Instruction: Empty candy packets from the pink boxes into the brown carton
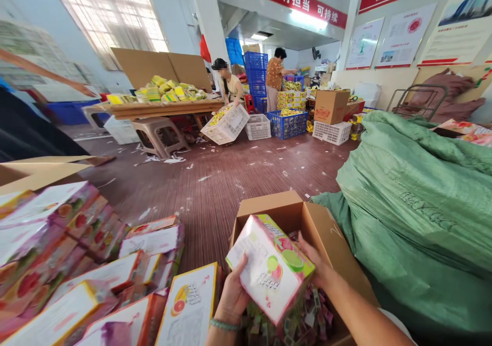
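Left hand [234, 292] and right hand [315, 263] hold the printed box [265, 277] between them, fingers [241, 268] clamped on its opposite sides, box tilted over the open carton [326, 233] containing small packets [303, 315], green sack [415, 223] just beside.

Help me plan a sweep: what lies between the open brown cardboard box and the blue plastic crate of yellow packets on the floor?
Between the box and crate, the head view shows reddish-brown floor with scattered small white scraps, nothing larger.
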Motion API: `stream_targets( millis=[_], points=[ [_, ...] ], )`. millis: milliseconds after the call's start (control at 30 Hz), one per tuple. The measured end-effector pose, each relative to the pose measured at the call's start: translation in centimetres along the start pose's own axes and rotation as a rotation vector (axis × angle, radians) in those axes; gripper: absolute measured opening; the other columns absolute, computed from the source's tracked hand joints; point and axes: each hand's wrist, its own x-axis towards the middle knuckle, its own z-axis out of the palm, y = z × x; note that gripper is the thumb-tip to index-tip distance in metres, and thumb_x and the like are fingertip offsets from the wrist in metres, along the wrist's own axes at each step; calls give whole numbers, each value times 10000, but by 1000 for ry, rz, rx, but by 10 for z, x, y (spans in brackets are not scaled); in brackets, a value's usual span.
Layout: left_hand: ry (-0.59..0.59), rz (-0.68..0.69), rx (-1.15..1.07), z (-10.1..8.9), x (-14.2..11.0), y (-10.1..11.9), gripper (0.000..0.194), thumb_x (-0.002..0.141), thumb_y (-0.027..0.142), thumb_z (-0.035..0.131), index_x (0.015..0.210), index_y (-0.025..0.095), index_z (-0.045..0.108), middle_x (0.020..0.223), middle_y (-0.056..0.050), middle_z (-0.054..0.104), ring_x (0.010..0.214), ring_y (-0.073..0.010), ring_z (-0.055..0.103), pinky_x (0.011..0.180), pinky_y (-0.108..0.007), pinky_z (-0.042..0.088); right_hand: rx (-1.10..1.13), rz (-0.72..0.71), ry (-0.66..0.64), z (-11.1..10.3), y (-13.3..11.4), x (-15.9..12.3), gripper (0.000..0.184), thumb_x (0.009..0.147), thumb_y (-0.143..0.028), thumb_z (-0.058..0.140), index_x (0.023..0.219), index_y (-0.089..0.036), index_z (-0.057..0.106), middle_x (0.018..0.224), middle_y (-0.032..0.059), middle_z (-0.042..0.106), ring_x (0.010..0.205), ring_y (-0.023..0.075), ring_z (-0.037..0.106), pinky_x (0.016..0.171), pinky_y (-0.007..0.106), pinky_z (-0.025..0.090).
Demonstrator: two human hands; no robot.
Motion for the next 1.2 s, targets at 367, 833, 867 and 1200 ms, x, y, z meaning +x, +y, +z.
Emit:
stream_targets(
  millis=[367, 833, 867, 1200],
  points=[
    [35, 29, 305, 17, -14, -7, 691, 973, 161, 700, 1616, 80, 461, 1303, -209, 762, 1206, -336, 749, 1175, -475, 535, -560, -18, 62, 13, -9, -20, 1046, 632, -472, 987, 1517, -247, 476, 1260, 79, 770, 1112, 303, 723, 887, 365, 556],
    [-111, -75, 307, 16, -19, -15, 725, 985, 345, 667, 1615, 58, 448, 1402, -203, 723, 1364, -356, 659, 1246, -518, 461, -459, -238, 23, 23, -11, -17, 874, 718, -499, 939, 1454, -272, 526, 1311, 67, 744, 1239, 328, 687, 1042, 458, 562],
    [-137, -34, 314, 11, -15, -15, 741, 953, 399, 714, 1588, 83, 497, 1450, -190, 697, 1418, -360, 614, 1258, -511, 448, -458, -248, 24, 22, -12, -16, 917, 718, -505, 937, 1490, -276, 497, 1357, 73, 728, 1267, 331, 675, 1059, 462, 553],
    [-192, 117, 467, -5, 1, -13, 917, 704, 671, 891, 1442, 177, 662, 1541, -134, 644, 1487, -363, 540, 1173, -443, 505, -653, -417, 145, 22, -14, -21, 991, 708, -489, 932, 1571, -270, 498, 1524, 99, 637, 1364, 344, 617, 1182, 492, 482]
  ],
)
